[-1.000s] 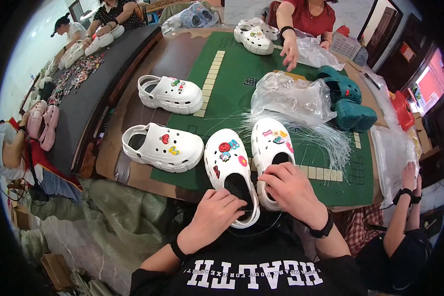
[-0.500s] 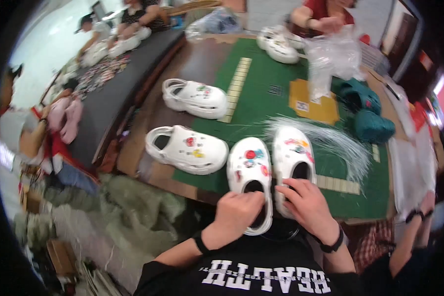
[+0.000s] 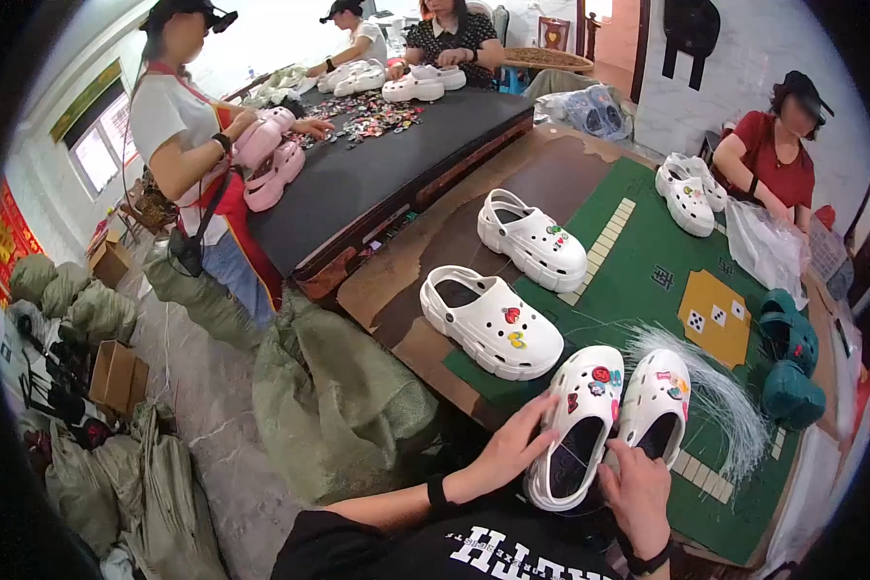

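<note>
The head view shows a pair of white clogs side by side at the near edge of the worktop [image 3: 387, 295], heels toward the wearer. The left clog [image 3: 585, 418] is smooth and moulded, with a rounded toe, punched holes, a thick pale sole and a dark insole. Its upper carries small glossy charms, among them a round red one, a blue one and a dark red one. The right clog [image 3: 636, 414] matches it in shape, with pink and yellow-orange charms.

The left hand [image 3: 505, 462] lies along the left clog's outer side, its fingers straight and apart from the thumb. The right hand [image 3: 640, 488] is at the inner rim near the heel, its fingers bent; whether they pinch anything, I cannot tell.

Beyond lie a flat green cover [image 3: 638, 271] patterned with cream oblongs, a fanned bundle of thin, translucent strands [image 3: 739, 411], two more charm-studded white clogs [image 3: 493, 327], with heel straps, and matte teal clogs [image 3: 793, 391]. Coarse, creased olive sacks [image 3: 329, 406] slump beside the worktop.
</note>
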`<state>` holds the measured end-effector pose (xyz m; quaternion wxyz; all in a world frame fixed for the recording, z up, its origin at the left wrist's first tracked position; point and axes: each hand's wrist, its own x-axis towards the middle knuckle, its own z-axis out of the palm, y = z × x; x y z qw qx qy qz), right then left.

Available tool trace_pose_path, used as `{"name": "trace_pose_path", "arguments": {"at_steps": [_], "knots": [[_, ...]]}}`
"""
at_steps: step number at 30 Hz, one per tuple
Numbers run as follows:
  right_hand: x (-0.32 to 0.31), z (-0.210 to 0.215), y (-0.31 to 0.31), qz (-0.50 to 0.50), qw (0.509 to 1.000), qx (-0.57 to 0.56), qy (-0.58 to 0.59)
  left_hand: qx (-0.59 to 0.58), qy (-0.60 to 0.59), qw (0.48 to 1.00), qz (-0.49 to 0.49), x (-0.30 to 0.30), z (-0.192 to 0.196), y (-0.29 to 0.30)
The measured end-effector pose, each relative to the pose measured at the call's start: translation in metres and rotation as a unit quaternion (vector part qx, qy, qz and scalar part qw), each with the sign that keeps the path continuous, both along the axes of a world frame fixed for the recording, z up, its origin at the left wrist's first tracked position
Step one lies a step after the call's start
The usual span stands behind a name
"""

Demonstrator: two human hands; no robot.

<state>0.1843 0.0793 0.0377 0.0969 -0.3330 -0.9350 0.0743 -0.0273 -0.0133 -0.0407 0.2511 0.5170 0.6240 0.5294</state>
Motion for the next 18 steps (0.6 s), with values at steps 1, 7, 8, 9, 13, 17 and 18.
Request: {"name": "trace_pose_path", "arguments": {"at_steps": [1,7,8,9,13,17,18], "knots": [[0.008,-0.001,0.001,-0.014,1.0,-0.017,0.016,-0.009,0.019,1.0,-0.023,0.004,0.004,0.004],[-0.027,0.0,0.004,-0.061,0.997,-0.014,0.053,-0.004,0.011,1.0,-0.015,-0.005,0.02,0.007],[-0.038,-0.002,0.004,-0.067,0.996,-0.031,0.049,-0.02,-0.016,1.0,-0.01,-0.012,0.016,0.002],[-0.041,-0.001,0.003,-0.08,0.995,-0.041,0.044,-0.022,-0.033,0.999,-0.004,-0.013,0.016,0.003],[-0.028,-0.005,0.006,-0.098,0.991,-0.011,0.093,-0.023,-0.069,0.997,-0.025,0.001,0.03,0.012],[-0.006,0.004,0.013,-0.101,0.99,-0.018,0.102,-0.003,-0.159,0.986,-0.054,-0.005,0.025,0.008],[-0.002,0.011,0.013,-0.096,0.99,-0.015,0.101,-0.003,-0.165,0.986,-0.041,-0.003,0.027,0.005]]}}
